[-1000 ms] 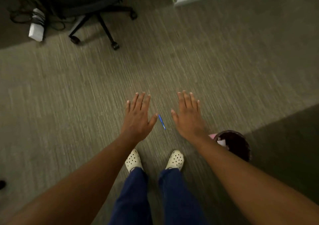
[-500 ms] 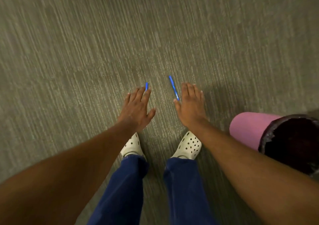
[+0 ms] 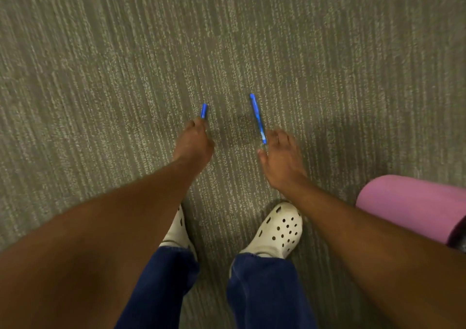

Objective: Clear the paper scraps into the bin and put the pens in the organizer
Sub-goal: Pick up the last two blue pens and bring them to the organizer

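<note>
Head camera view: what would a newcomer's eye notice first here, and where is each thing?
Two bright blue pens stand out on the grey carpet: the short blue pen pokes out of the closed left hand, and the long blue pen lies at the fingertips of the open right hand. A pink bin sits at the right edge, and white clogs are below.

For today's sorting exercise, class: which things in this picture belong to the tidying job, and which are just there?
Job: short blue pen at the left hand; long blue pen by the right hand; pink bin.
Just there: carpet; white clogs.
</note>
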